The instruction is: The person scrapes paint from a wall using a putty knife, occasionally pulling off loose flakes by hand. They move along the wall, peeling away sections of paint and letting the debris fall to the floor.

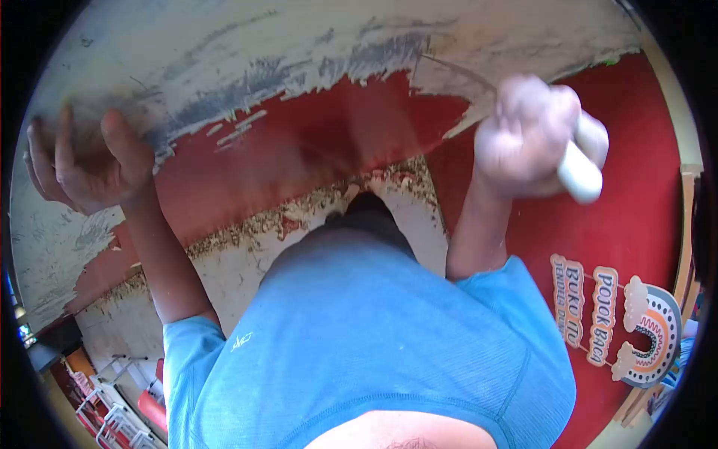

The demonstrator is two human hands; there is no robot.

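A painted wall point(336, 120) fills the upper view, its red coat stripped in ragged patches down to a pale, grey-streaked layer. On the left, my left hand point(90, 161) is raised at the stripped part with its fingers spread, holding nothing. My right hand point(531, 138) is a fist, blurred by motion, in front of the wall on the right. From the fist sticks out the white handle point(582, 176) of a scraper. Its blade is mostly hidden and blends into the pale surface.
Paint flakes point(269, 222) litter the pale floor point(224, 269) along the wall's foot. A red panel point(621, 150) on the right bears cut-out lettering point(606, 316) and a rainbow sign point(651, 337). White metal frames point(123, 419) and a red seat point(152, 408) stand at lower left.
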